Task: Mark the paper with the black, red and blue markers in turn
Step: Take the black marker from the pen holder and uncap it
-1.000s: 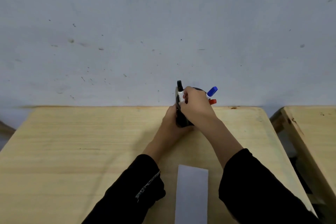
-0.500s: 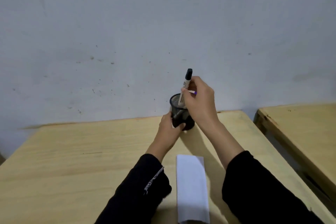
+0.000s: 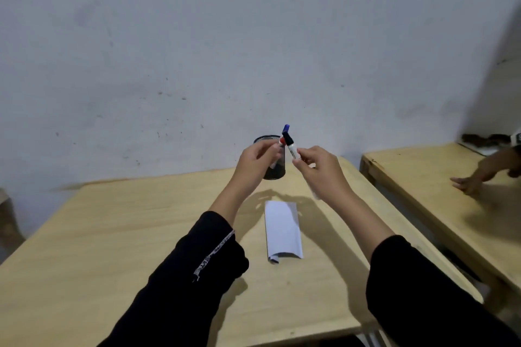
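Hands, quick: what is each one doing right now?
Left hand: fingers curled in front of the mesh pen cup; holding anything cannot be told.
Right hand: closed on the black marker.

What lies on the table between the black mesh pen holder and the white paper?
Nothing. In the head view, the table between the pen holder and the paper is bare wood, crossed only by the hands' shadow.
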{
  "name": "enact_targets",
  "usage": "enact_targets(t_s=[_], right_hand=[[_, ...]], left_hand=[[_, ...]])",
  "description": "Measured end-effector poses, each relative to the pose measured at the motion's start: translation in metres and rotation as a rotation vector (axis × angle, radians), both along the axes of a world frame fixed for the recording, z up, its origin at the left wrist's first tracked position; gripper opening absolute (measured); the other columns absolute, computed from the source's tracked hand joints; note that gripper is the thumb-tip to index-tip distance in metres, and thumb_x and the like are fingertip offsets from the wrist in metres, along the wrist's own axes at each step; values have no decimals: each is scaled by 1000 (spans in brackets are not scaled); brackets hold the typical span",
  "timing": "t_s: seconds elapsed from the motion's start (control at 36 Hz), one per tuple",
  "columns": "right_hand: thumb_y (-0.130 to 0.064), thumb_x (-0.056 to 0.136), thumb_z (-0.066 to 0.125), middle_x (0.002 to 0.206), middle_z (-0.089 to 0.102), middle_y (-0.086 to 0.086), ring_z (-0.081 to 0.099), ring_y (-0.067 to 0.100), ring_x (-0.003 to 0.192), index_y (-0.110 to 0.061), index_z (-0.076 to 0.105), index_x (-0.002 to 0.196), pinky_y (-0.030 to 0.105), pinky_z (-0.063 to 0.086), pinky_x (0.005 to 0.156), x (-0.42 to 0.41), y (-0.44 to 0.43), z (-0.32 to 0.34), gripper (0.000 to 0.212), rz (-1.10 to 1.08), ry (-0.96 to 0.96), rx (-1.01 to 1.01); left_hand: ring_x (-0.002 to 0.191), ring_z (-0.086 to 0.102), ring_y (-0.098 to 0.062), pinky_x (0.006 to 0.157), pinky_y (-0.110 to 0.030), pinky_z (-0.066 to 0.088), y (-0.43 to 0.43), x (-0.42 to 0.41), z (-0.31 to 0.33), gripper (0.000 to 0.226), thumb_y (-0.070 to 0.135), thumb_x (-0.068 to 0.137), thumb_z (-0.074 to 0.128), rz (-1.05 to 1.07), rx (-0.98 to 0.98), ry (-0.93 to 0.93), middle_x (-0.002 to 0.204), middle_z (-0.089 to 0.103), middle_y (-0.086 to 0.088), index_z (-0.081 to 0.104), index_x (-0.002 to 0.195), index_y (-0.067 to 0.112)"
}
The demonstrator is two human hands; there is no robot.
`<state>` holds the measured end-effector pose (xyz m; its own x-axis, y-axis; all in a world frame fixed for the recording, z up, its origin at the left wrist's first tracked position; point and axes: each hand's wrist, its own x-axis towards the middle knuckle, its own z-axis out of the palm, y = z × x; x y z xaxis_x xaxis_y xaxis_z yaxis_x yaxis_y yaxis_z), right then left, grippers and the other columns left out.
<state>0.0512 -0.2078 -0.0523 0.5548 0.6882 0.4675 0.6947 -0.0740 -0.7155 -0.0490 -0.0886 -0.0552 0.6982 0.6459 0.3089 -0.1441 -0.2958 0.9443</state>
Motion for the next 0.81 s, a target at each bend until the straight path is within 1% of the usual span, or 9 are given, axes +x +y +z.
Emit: enact_targets(t_s=[0.11, 0.22, 0.25, 0.39, 0.44, 0.53, 0.61, 0.72, 0.81], right_hand=[[-17, 95, 46, 93, 50, 15, 49, 27, 83, 0, 63, 98, 23, 34, 65, 6, -7, 1, 25, 29, -55, -161], [-20, 96, 45, 93, 52, 15, 57, 31, 85, -3, 63, 99, 43, 47, 81, 1, 1, -10, 25, 87, -92, -276], [-20, 95, 46, 92, 51, 13, 58, 31, 85, -6, 64, 99, 44, 48, 82, -1, 7, -14, 24, 112, -80, -300], [-20, 88, 60, 95, 65, 1, 61, 14, 65, -23, 69, 99, 21, 45, 60, 3, -1, -14, 14, 216, 109, -235], [-17, 84, 66, 89, 69, -4, 62, 8, 61, -23, 71, 95, 18, 46, 55, 9, -6, -12, 13, 225, 179, -210], [-12, 78, 72, 81, 70, -4, 66, 6, 63, -13, 73, 94, 18, 50, 56, 16, -11, -9, 16, 225, 324, -110], [-4, 75, 73, 79, 70, 4, 67, 10, 68, -2, 71, 95, 17, 54, 64, 16, -14, -9, 20, 238, 570, 104], [1, 78, 69, 70, 70, 0, 67, 9, 68, -3, 68, 90, 14, 54, 67, 7, -11, -13, 13, 239, 989, 393], [2, 81, 65, 70, 70, -1, 67, 7, 67, -2, 65, 93, 13, 54, 67, -4, -3, -16, 13, 278, 1086, 457]], left_hand=[[85, 65, -12, 89, -28, 52, -10, 4, 11, 19, 20, 96, 50, -54, -13, -36, 98, 65, -8, 64, 104, 9], [72, 66, -4, 80, -24, 56, 1, -2, -5, 11, 9, 91, 57, -18, 20, 30, 83, 65, -4, 65, 98, 6], [69, 66, -4, 76, -20, 55, 8, -6, -12, 10, 7, 91, 57, -5, 11, 37, 81, 65, -5, 65, 97, 4], [61, 67, -1, 67, -12, 52, 15, -18, -18, 13, 1, 89, 58, 8, -55, 8, 77, 65, -8, 64, 99, -4], [61, 66, 0, 67, -11, 52, 18, -20, -20, 10, 2, 89, 58, 29, -88, -16, 76, 66, -6, 66, 95, 0], [63, 65, -1, 72, -13, 53, 21, -22, -23, 9, 4, 88, 60, 47, -148, -43, 73, 68, 1, 68, 91, 5], [64, 65, -2, 72, -12, 52, 21, -22, -25, 15, 6, 87, 61, 43, -232, -73, 68, 70, 3, 67, 99, -2], [66, 66, -4, 74, -13, 53, 12, -19, -24, 21, 6, 87, 62, 19, -303, -119, 74, 69, -4, 65, 103, -7], [66, 67, -4, 73, -13, 53, 6, -15, -20, 8, 7, 86, 64, 0, -292, -119, 70, 71, 0, 69, 90, 4]])
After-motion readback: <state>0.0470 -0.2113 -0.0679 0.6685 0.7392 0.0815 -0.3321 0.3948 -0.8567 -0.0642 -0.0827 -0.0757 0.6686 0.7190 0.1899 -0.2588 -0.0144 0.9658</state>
